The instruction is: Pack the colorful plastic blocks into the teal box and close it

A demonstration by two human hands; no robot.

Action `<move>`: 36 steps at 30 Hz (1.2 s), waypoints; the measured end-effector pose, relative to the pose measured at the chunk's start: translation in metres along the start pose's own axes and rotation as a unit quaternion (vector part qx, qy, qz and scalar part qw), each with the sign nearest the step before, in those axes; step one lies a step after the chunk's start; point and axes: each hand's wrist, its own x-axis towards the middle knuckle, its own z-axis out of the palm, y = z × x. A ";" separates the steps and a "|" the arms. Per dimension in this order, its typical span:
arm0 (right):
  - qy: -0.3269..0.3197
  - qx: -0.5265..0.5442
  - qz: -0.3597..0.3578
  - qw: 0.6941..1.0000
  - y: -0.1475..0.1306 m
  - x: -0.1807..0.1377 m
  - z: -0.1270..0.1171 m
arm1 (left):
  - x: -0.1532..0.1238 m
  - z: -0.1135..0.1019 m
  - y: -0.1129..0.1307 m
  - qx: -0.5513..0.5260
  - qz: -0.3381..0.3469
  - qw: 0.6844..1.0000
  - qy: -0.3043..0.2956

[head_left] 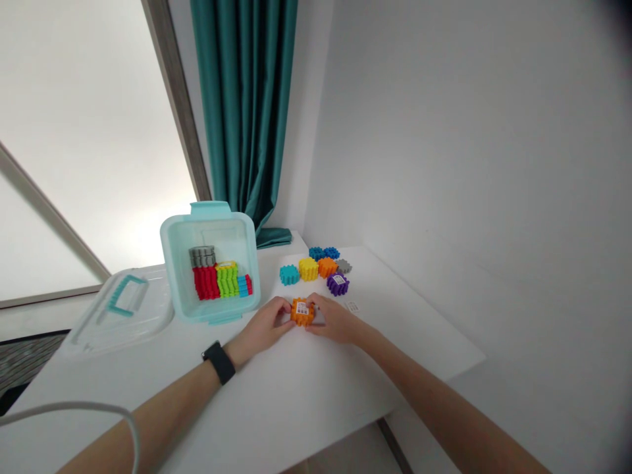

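Observation:
Between my two hands is an orange stack of toothed building pieces (pixel 302 311) with a white printed label on top. My left hand (pixel 266 324) grips its left side with fingers and thumb. From the right, my right hand (pixel 333 319) closes on the opposite side. Just beyond stand more stacks of toothed pieces: a purple one (pixel 338 284) with a label, a teal one (pixel 289 274), a yellow one (pixel 309 268) and another orange one (pixel 327 266). A grey piece (pixel 344 266) and blue stacks (pixel 324 253) sit farther back.
A light-teal plastic box (pixel 182 289) at the left holds grey, red, green and blue pieces. Its clear lid (pixel 143 316) lies beside it. A white label card (pixel 352 307) is near my right hand. A cable (pixel 89 405) crosses my left arm; a wall (pixel 444 197) bounds the right.

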 end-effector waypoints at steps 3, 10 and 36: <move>-0.007 -0.016 -0.007 1.000 0.002 0.003 -0.002 | 0.000 0.001 -0.004 -0.044 0.004 0.999 0.003; -0.030 -0.068 -0.038 0.997 0.003 0.006 -0.005 | 0.012 0.000 -0.005 -0.011 -0.014 1.000 -0.025; -0.029 -0.117 -0.037 0.992 0.007 0.001 0.002 | 0.013 -0.007 -0.006 0.002 0.027 0.999 -0.035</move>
